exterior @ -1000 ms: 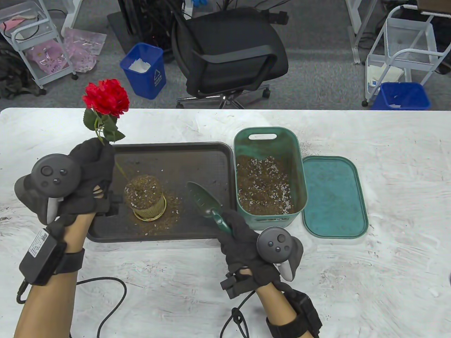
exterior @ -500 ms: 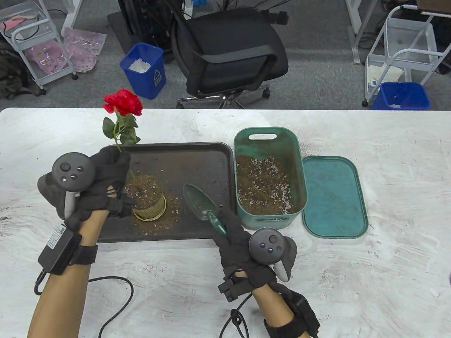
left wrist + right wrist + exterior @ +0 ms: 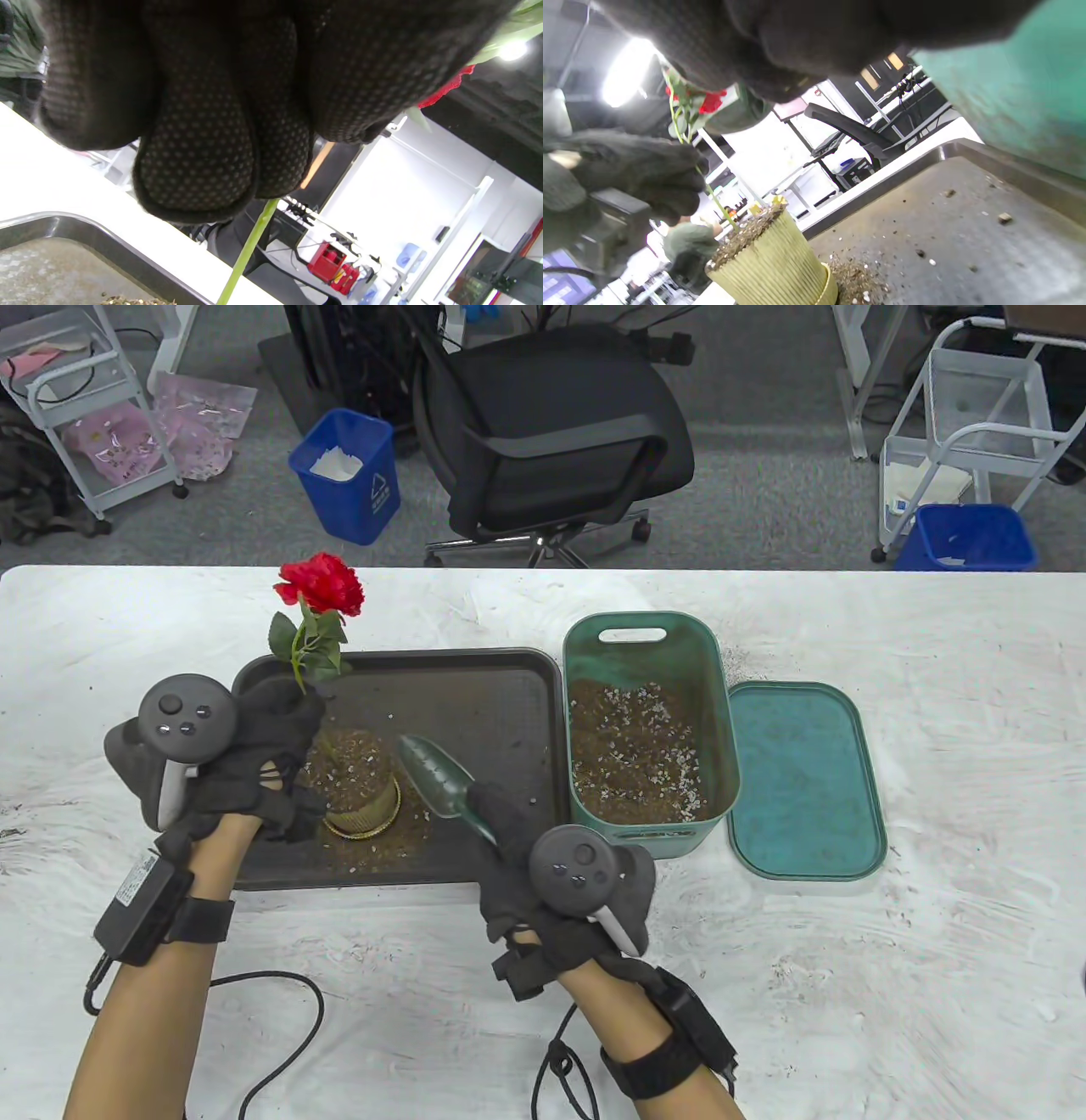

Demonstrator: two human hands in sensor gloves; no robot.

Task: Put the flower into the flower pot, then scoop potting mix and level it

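Left hand (image 3: 254, 746) pinches flower (image 3: 321, 585) stem upright in pot (image 3: 361, 802); right hand (image 3: 517, 865) grips trowel (image 3: 437, 772). Level soil gently, avoid stem.

A white, scuffed table (image 3: 933, 661) carries everything. A dark tray (image 3: 484, 687) lies on its left-middle part, a green bin of potting mix (image 3: 721, 712) stands just beside the tray's right edge, and the bin's green lid (image 3: 806, 780) lies flat just right of the bin. A black cable (image 3: 280, 1027) trails across the near left part of the table

bright, even light; wrist views blurred, glary.
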